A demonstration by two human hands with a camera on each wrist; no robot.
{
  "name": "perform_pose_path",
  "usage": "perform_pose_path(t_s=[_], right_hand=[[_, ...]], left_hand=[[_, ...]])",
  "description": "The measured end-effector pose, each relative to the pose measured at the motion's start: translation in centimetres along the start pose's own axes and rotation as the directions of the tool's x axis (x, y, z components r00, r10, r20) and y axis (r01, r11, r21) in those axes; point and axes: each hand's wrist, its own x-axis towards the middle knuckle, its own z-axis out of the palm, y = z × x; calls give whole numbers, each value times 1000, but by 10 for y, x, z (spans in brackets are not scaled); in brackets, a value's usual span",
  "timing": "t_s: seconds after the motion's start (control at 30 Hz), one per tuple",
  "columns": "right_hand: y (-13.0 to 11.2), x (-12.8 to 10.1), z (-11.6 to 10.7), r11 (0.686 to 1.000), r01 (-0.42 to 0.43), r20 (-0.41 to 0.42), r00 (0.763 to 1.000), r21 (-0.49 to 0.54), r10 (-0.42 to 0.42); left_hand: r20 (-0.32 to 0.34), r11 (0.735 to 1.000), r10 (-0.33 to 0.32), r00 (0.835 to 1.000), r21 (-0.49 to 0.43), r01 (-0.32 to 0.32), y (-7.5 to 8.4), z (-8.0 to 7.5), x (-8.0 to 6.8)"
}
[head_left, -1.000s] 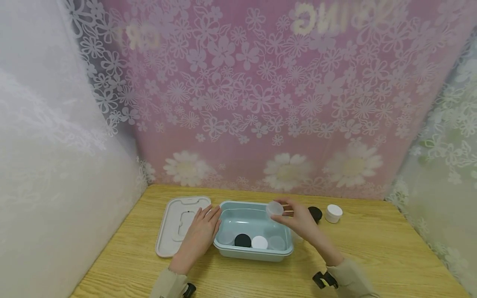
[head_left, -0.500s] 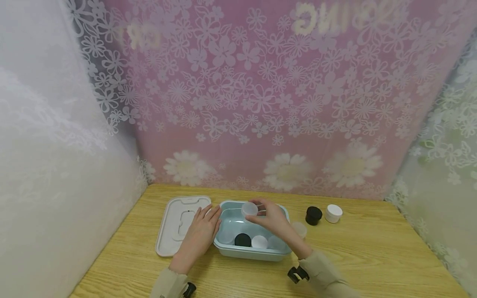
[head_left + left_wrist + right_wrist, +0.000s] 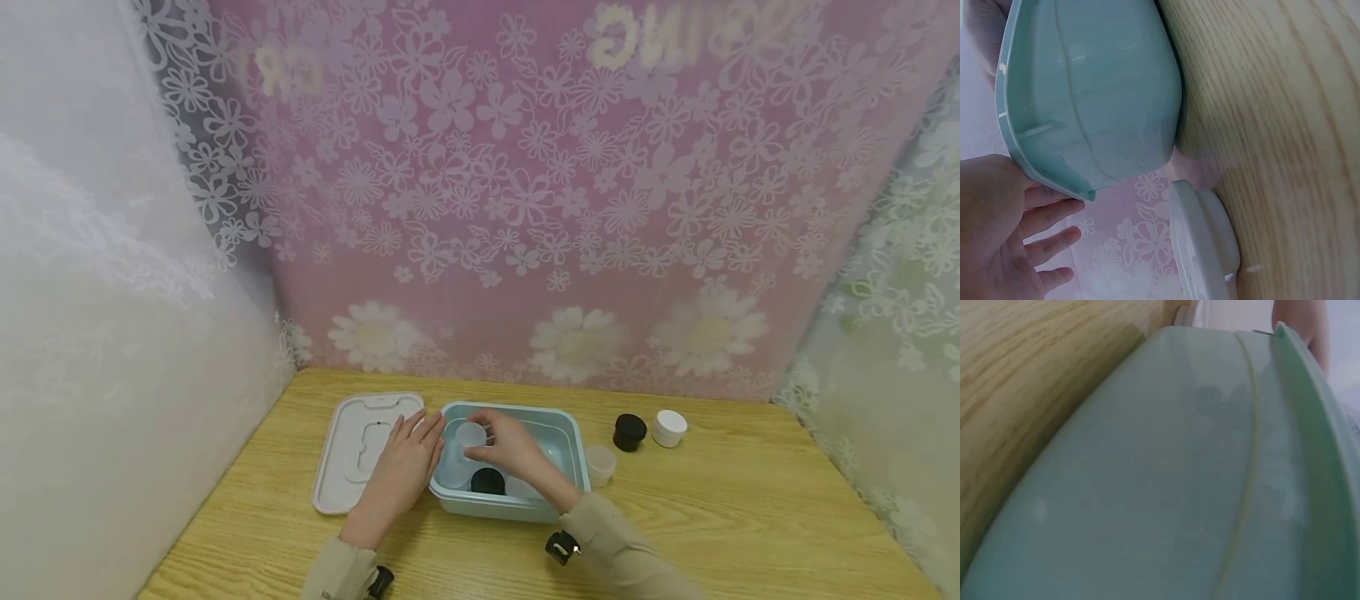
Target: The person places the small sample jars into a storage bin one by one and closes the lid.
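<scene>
A light blue plastic box (image 3: pixel 558 427) stands uncovered on the table. My right hand (image 3: pixel 510 446) reaches over it and pinches a small translucent jar (image 3: pixel 471 436) between thumb and fingers, above the box's left back part. Along the near side inside lie another translucent jar (image 3: pixel 453 475), a black-lidded jar (image 3: pixel 487 482) and a white jar (image 3: pixel 519 487) partly covered by my right hand. My left hand (image 3: pixel 405 462) rests with fingers extended at the box's left rim; in the left wrist view its fingers (image 3: pixel 1054 215) spread beside the rim. The right wrist view shows mostly the box's outer wall (image 3: pixel 1147 456).
Left of the box lies a pale grey lid (image 3: pixel 341 467), partly under my left hand. To the right stand a translucent jar (image 3: pixel 601 465) close to the box, a black jar (image 3: pixel 630 432) and a white jar (image 3: pixel 670 428). A flowered curtain (image 3: pixel 525 208) hangs behind the wooden table (image 3: pixel 712 517).
My right hand has carried the translucent jar leftward across the box, from its right back corner to the left back part. My left hand has stayed at the left rim.
</scene>
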Motion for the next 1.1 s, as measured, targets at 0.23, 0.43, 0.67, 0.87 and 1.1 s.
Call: perform_pose_path(t_s=[0.23,0.43,0.67,0.87,1.1], right_hand=[[-6,10,10,996,-55,34,998,-73,58],[-12,16,14,986,-91,54,994,-138,100],[-13,16,15,990,-92,84,991,-103,101],[-15,14,12,990,-66,104,991,-122,79],[-12,11,10,990,-121,113,985,-65,128]], left_hand=[[-15,1000,12,1000,2,-12,-1,1,1],[-21,1000,15,1000,14,-15,-1,0,1],[-13,1000,10,1000,5,-10,0,0,1],[-29,1000,19,999,5,-19,0,0,0],[-26,1000,19,999,-6,-19,1,1,0]])
